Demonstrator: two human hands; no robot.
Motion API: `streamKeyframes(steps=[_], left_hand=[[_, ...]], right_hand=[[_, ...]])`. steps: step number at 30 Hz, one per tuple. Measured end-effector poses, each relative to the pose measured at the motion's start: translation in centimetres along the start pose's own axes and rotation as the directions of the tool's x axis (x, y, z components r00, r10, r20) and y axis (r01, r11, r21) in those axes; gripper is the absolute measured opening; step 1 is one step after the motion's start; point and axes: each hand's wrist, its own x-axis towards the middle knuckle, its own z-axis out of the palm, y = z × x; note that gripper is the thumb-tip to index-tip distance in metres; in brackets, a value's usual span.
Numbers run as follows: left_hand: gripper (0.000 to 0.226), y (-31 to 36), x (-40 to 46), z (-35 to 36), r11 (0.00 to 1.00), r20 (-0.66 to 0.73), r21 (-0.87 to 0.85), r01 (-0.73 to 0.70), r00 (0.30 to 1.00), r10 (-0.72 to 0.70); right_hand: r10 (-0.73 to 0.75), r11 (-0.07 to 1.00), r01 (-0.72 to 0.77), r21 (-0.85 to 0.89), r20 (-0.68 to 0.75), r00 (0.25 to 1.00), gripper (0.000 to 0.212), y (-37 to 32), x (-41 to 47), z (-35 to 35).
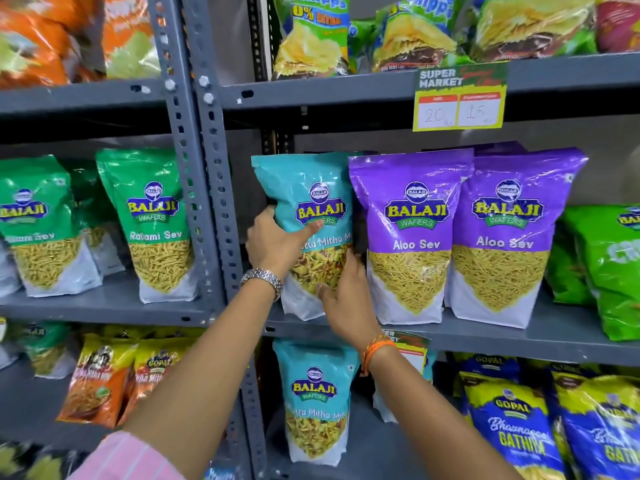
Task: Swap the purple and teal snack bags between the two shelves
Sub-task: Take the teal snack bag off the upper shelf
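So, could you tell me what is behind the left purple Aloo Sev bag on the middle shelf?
Only a purple top edge shows behind the two purple Aloo Sev bags, suggesting another bag; the rest is covered.

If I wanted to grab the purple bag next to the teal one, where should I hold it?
Probably come from the front and take the left purple bag by its two side edges around the middle. It stands upright on the shelf, squeezed between the teal bag and the other purple bag, so the flat top seam is the freest alternative.
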Motion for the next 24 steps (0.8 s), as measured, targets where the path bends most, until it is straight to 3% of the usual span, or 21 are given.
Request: streamKeyframes(steps=[4, 7, 12, 17, 19, 24], left_hand=[[0.066, 0.7, -1.4, -1.1, 0.987, -0.120, 0.147, -0.059, 0.990, 0.077], [0.068, 0.9, -2.2, -2.1, 0.976, -0.189, 0.197, -0.089, 0.974, 0.127], [0.061, 1.7, -3.4, -5.1, 0.975, -0.244, 0.205, -0.091, 0.959, 0.141], [0.057, 1.2, -4.7, -8.5, 0.992, -0.081, -0.018, -0.126, 0.989, 0.124], [0.066, 0.5, -5.5, -9.1, 0.978, 0.018, -0.174, -0.115, 0.993, 0.120], [0.055, -0.4, -10.6, -8.7, 0.934, 0.218, -0.358, 0.000, 0.972, 0.083]], right_hand=[[0.027, 0.999, -0.028, 0.046, 0.021, 0.999, 0.073, -0.4, 1.4, 0.0], [0.027, 0.967, -0.046, 0.252, 0.078, 0.997, 0.058, -0.6, 2.1, -0.2], [0.014, 0.814, -0.175, 0.554, 0.283, 0.959, 0.071, -1.4, 1.8, -1.0], [-0.092, 0.727, -0.206, 0.655, 0.390, 0.916, 0.059, -2.8, 0.1, -2.9], [-0.128, 0.730, -0.198, 0.654, 0.416, 0.900, 0.060, -3.1, -1.5, -4.1], [-0.097, 0.773, -0.200, 0.602, 0.424, 0.900, 0.066, -1.2, -7.0, -6.9]])
